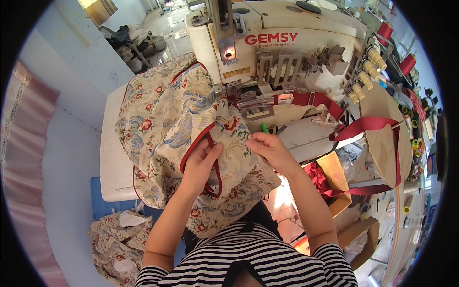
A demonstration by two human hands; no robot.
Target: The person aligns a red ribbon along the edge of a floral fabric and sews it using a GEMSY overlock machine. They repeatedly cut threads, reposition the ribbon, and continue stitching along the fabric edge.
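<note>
A large floral fabric piece (153, 122), cream with red roses, blue scrolls and dark red bound edges, spreads over the sewing machine's table and hangs down to my lap. My left hand (200, 162) has its fingers partly tucked into a red-bound opening and its thumb outside, gripping the cloth. To the right, my right hand (271, 149) pinches a fold of the same fabric between thumb and fingers. Just beyond my hands, the far right part of the cloth lies at the needle area of a cream sewing machine (272, 67); the stitching point itself is hard to make out.
Dark red binding tape (368, 125) runs from a cardboard disc (386, 148) toward the machine. A cardboard box (337, 179) with red material stands below right. More floral fabric (119, 246) lies at lower left. Thread cones (385, 31) stand at far right; a pink curtain (28, 182) hangs left.
</note>
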